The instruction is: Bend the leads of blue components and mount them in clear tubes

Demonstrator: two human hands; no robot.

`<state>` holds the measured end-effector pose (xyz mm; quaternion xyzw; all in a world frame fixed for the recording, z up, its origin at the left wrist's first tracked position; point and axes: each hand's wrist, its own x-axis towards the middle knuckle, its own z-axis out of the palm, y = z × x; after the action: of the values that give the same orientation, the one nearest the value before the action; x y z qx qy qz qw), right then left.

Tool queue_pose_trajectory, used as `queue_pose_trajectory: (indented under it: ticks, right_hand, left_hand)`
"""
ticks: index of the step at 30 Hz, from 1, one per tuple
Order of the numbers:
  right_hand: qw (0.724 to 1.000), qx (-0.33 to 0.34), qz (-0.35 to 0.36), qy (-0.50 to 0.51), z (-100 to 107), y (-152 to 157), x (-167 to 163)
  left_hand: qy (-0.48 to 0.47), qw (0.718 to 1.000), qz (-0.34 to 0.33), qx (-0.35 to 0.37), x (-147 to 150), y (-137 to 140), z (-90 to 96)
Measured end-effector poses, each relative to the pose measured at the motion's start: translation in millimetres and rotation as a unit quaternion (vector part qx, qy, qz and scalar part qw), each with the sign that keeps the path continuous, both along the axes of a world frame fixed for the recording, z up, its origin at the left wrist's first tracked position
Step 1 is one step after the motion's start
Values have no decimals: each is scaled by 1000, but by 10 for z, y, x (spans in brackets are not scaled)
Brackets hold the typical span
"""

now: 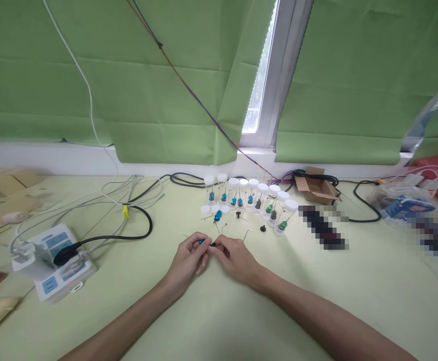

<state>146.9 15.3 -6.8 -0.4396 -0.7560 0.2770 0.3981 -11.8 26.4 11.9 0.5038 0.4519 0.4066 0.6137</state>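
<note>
Mid-bench (219, 321), short of the 9 vials (250, 199) toward its back edge, the left hand (189, 255) pinches a small blue part (201, 241), the right hand (237, 256) a small black part (213, 244); apparently joining or parting them, next calling for steady alignment

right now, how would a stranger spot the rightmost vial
From the window frame, drop to the row of clear, white-capped vials. The rightmost vial sits lowest in view; it holds a green piece, the next vial a dark one.

Nine white-capped vials (240, 201), two hands (189, 256)
</note>
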Motion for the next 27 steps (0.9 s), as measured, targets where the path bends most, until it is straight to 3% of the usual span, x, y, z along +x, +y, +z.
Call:
queue_pose_trajectory:
  ticks: [27]
  right_hand:
    - [1000,-7,-1,-3,31,-17,4]
  left_hand:
    - [-13,1000,11,5,9,-8,-11]
